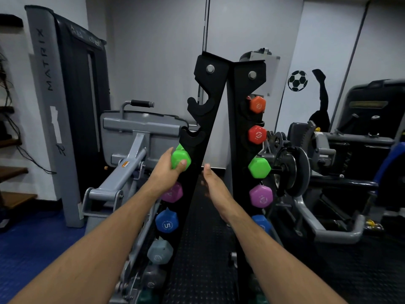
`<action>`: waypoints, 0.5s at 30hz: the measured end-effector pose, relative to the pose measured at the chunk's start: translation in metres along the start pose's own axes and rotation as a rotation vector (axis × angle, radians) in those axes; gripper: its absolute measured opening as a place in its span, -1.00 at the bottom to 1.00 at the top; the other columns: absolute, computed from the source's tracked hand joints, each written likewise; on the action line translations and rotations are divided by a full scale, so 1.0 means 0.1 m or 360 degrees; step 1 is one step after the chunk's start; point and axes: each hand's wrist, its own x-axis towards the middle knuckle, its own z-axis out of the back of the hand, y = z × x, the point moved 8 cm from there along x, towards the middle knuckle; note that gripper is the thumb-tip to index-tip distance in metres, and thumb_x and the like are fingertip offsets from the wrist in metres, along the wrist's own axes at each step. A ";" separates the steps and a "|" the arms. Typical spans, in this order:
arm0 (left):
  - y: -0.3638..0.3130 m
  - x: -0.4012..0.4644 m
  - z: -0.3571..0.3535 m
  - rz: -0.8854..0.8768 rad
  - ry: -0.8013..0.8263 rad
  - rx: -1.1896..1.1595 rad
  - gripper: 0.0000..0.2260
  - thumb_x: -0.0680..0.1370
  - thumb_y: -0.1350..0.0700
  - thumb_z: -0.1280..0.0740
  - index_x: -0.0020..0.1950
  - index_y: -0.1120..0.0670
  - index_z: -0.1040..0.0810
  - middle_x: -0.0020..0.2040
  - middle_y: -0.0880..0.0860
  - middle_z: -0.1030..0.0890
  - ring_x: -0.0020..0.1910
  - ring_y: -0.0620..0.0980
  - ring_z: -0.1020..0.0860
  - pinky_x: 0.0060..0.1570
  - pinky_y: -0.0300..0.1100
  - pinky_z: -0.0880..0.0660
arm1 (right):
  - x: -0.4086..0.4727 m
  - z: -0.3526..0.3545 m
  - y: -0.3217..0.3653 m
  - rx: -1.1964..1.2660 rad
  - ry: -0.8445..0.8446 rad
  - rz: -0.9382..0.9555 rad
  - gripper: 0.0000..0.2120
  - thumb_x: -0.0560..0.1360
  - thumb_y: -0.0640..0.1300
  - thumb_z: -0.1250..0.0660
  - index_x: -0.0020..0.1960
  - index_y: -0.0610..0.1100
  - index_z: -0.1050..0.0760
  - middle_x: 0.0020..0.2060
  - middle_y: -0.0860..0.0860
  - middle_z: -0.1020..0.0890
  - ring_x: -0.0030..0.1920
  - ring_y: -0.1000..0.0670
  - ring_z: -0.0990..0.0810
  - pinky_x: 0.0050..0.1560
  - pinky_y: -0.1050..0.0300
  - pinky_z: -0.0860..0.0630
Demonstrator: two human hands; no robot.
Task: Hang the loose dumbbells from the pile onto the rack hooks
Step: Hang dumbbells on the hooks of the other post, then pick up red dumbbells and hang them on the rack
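Head view: the left hand (166, 170) holds a green dumbbell (180, 160) by its near head, fingers (182, 163) curled round the hexagonal end, just left of the centre of the frame and against the left upright of the black rack (210, 119). The dumbbell sits right below an empty hook (192, 133) at about 12 o'clock from it, with a second empty hook (197, 104) higher up. I judge the step to be seating this dumbbell. To do it well, keep the handle level, let it drop fully into the hook's cradle, and release only when the weight rests there. The purple dumbbell (173, 193) hangs directly beneath, at 6 o'clock, so clearance is tight.

The left forearm reaches up from 7 o'clock, wrist bent inward. The right hand (213, 186) is extended between the uprights, fingers straight and relaxed, holding nothing, close to the rack's inner edge.
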 end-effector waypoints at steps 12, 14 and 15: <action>0.94 -1.38 -0.36 0.0187 -0.0420 -0.0320 -0.42 0.64 -0.14 -0.30 0.61 0.00 -0.24 0.53 -0.05 -0.37 0.49 -0.10 -0.36 0.50 -0.01 -0.31 | -0.53 0.13 -1.06 0.0000 -0.0053 -0.0295 -0.02 0.35 0.56 -0.14 0.60 0.01 -0.26 0.53 0.06 -0.40 0.46 0.04 -0.44 0.56 -0.03 -0.28; 1.13 -1.64 -0.48 0.0280 -0.0430 -0.0326 -0.43 0.64 -0.13 -0.29 0.61 0.01 -0.25 0.50 -0.11 -0.36 0.46 -0.17 -0.35 0.50 -0.07 -0.30 | -0.69 0.11 -1.35 0.0015 -0.0023 -0.0388 -0.10 0.41 0.48 -0.12 0.61 0.00 -0.25 0.52 0.06 -0.41 0.42 0.04 -0.47 0.53 -0.03 -0.30; 1.24 -1.76 -0.55 0.0321 -0.0427 -0.0333 -0.44 0.64 -0.12 -0.29 0.60 0.00 -0.25 0.48 -0.13 -0.36 0.41 -0.25 -0.36 0.47 -0.16 -0.29 | -0.76 0.09 -1.52 0.0013 -0.0010 -0.0434 -0.10 0.41 0.49 -0.12 0.61 0.02 -0.25 0.52 0.07 -0.42 0.41 0.05 -0.48 0.53 -0.05 -0.31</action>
